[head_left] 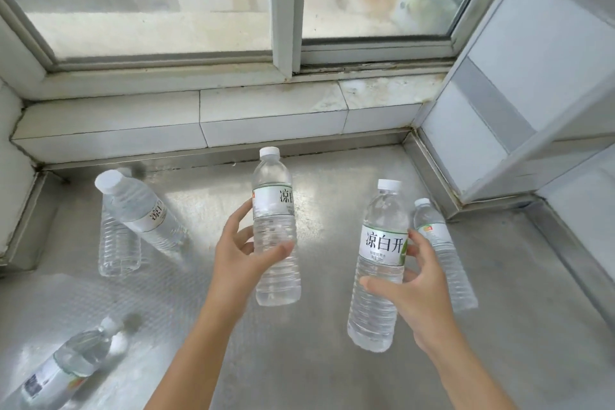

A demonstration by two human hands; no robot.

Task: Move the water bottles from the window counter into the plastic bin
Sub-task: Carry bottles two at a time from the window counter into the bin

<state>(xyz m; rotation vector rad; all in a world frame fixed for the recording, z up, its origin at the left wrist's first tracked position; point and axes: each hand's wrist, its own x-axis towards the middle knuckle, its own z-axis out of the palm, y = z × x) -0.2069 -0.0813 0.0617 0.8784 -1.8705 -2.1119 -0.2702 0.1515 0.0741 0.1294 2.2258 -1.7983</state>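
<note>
left hand (238, 253) grip around centre bottle (275, 230), right hand (412, 289) grip around right bottle (379, 263)

Single view only, worn on the head, so no second view to share ground with. Looks forward and steeply down onto the steel window counter (332, 359), from the side opposite the window (166, 0). Faces the counter's far edge, where a tiled sill (266, 116) and the window frame fill the upper part. Close in: both forearms enter from the bottom edge, left hand (238, 263) and right hand (412, 293) near the middle, each around a water bottle. Wide angle, bending the counter's left and right edges outward. Takes in the far right corner beside a panelled wall (519, 103); near edge cut off below.
</note>
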